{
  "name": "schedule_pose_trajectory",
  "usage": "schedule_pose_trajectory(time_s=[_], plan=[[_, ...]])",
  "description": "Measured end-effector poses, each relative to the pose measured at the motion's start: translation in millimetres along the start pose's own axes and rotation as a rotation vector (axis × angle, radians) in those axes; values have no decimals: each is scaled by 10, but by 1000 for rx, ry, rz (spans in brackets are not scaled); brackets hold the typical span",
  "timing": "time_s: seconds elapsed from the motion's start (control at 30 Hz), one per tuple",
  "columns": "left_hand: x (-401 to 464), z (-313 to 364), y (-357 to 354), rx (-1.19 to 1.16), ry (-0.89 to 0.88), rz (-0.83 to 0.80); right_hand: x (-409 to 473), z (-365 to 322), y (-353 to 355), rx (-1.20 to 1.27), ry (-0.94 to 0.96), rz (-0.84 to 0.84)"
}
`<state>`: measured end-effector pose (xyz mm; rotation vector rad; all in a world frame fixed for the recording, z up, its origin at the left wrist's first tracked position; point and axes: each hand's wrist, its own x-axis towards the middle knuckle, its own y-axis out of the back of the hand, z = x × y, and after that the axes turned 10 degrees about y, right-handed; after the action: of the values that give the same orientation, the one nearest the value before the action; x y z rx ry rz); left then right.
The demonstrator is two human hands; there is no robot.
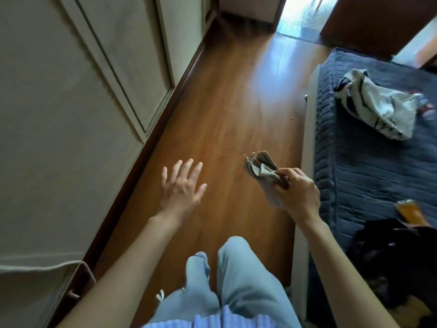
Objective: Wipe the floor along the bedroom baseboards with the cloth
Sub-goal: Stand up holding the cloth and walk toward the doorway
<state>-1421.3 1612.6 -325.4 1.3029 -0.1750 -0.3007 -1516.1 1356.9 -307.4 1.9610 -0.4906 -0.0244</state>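
1. Right hand (298, 192): our fingers curled tight round the cloth (262, 172), bunched, held in the air above the floor (227, 119), near the bed (369, 147).
2. Left hand (183, 184): fingers spread and straight, holding nothing, raised over the floor beside the baseboard (151, 147).
3. Baseboard: dark strip running under the pale doors (71, 95) on our left, toward the far doorway (300, 13).
4. Bed: blue cover, white bag (378, 107) and dark clothing (392, 252) on it.
5. Progress, as we judge it: cloth not on the floor; wiping along this strip not under way; the whole length appears left to do.
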Motion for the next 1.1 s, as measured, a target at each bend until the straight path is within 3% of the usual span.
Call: schedule_pose_trajectory(time_s=[0.33, 1.1], plan=[[1375, 307, -90, -76, -60, -36, 1025, 402, -106, -13, -109, 33], [4124, 1389, -308, -26, -156, -113, 3496, 1581, -147, -39, -166, 37]])
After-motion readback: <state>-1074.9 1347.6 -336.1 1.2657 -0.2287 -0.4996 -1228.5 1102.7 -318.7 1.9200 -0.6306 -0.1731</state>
